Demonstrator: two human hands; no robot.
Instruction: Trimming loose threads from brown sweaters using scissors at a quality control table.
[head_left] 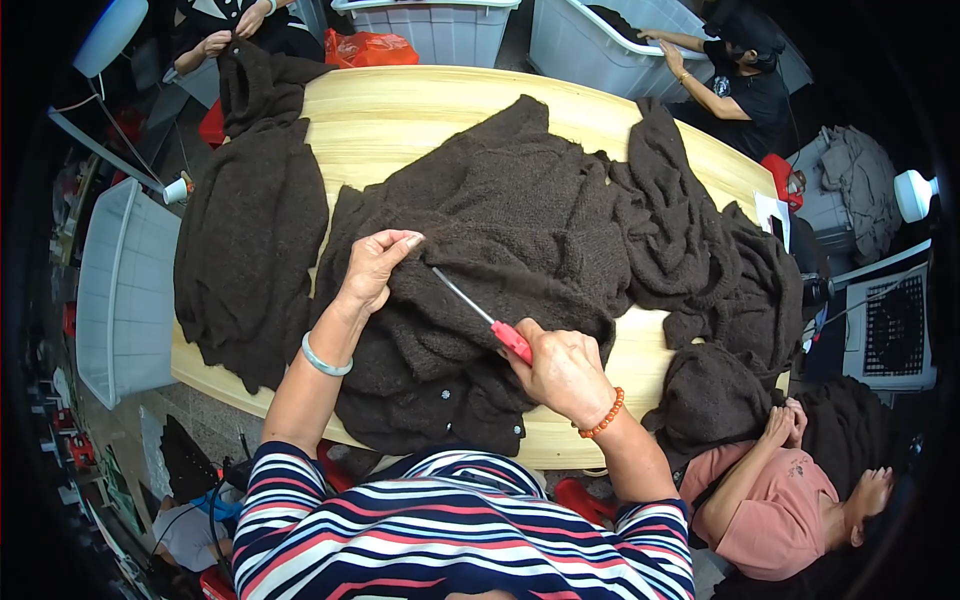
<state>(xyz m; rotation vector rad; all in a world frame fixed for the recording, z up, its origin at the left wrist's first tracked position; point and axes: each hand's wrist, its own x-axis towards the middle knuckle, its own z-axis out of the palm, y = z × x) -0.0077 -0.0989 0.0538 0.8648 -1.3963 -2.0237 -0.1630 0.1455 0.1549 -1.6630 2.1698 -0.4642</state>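
A dark brown knitted sweater (pixel 490 200) lies spread and wrinkled on the table before me. My left hand (pixel 372 268) is closed, thumb and fingertips pinching a bit of the knit at the sweater's left part. In my right hand (pixel 560 368) is a hand tool with a red handle (pixel 511 341) and a thin straight metal shaft. Its tip touches or hovers just over the knit, a little right of my left fingertips; which one I cannot tell. Several small shiny buttons show on the dark knit (pixel 470 425) near the table's front edge.
The pale wooden table (pixel 400 95) also bears dark knitwear at left (pixel 250 240) and right (pixel 690 220). Co-workers sit at the far left, far right and near right (pixel 770 500). Plastic bins (pixel 125 290) stand around the table. A red plastic bag (pixel 370 50) lies beyond the far edge.
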